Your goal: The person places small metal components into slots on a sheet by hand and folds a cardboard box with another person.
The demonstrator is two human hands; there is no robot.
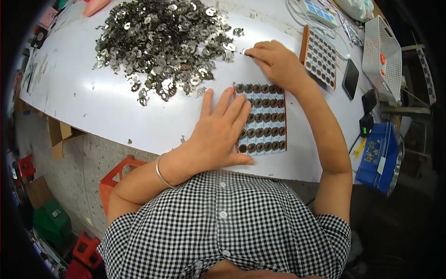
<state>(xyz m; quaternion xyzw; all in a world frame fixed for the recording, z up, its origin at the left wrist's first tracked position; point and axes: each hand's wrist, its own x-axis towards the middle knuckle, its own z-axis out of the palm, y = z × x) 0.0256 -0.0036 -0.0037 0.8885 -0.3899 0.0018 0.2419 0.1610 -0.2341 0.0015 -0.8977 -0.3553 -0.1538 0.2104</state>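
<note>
My left hand (211,132) lies flat with its fingers spread. Its fingertips and thumb rest along the left side of a panel (285,118) with brownish edges, which carries rows of dark round parts. Beyond the panel's far edge, my right hand (278,63) is closed in a pinch just above the table. A small metal part (245,51) shows at its fingertips, too small to make out in detail. To the left of that hand spreads a large heap of small shiny stamped metal pieces (162,44), with one loose metal piece (238,31) near its right edge.
A second filled panel (305,44) lies at the right, beside a phone (350,79). Further right are a white plastic basket (395,51), a blue bin (374,160) and a power strip (320,13) with cables. A red stool (114,174) stands below the table's front edge (116,145).
</note>
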